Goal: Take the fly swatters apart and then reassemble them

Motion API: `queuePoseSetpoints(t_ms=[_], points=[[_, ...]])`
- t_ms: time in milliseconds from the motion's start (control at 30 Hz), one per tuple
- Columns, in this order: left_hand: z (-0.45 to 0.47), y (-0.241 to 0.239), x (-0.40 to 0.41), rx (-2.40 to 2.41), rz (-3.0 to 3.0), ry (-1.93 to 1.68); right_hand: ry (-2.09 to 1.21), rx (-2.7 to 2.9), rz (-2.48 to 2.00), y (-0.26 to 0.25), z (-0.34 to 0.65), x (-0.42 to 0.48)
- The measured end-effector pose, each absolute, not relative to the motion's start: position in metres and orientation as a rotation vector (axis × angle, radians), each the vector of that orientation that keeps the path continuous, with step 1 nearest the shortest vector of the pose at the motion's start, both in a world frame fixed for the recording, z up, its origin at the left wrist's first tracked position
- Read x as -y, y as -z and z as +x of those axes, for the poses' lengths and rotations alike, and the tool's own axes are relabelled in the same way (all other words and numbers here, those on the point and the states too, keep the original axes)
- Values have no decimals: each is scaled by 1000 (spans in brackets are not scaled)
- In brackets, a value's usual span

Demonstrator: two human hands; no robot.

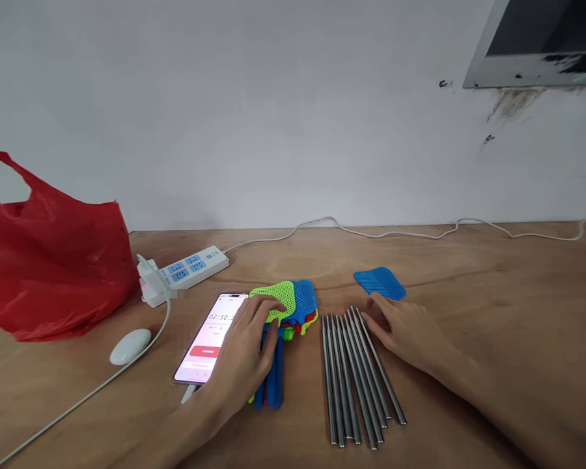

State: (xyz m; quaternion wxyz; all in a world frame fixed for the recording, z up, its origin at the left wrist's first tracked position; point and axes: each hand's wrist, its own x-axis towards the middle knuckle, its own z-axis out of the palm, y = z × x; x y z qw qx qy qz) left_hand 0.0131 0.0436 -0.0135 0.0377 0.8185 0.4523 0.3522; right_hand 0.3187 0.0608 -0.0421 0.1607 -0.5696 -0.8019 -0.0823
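Observation:
My left hand (247,345) lies over a stack of plastic fly swatter heads, its fingers loosely spread on the lime green swatter head (276,296) on top. A blue swatter head (305,301) and bits of red and green show beneath and beside it. Blue handles (273,378) stick out towards me, partly hidden by this hand. To the right, several thin metal rods (356,384) lie side by side. My right hand (395,326) is at their far ends, fingers bent with a gap to the thumb. Just beyond it rests a single blue swatter head (381,283).
A lit phone (209,339) with a running timer lies partly under my left wrist. Left of it are a white mouse-shaped object (130,346), a power strip (195,267) and a red plastic bag (53,260). A white cable (371,234) runs along the wall.

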Motion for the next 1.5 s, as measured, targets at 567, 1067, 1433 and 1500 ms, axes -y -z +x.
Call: queuePoseSetpoints(t_ms=[567,1067,1433,1500], points=[[3,14,-47,-1496,2531,-976,39,2452,-1582,39,314,-54],[2,13,-53,-1982,2753,-341,21,2468,-1610,37,312,-52],[2,17,-54,-1941,2777,-312,13,2395,-1706,35,309,-51],[1,18,-53,-1950,2784,-370,8,2360,-1744,35,310,-51]])
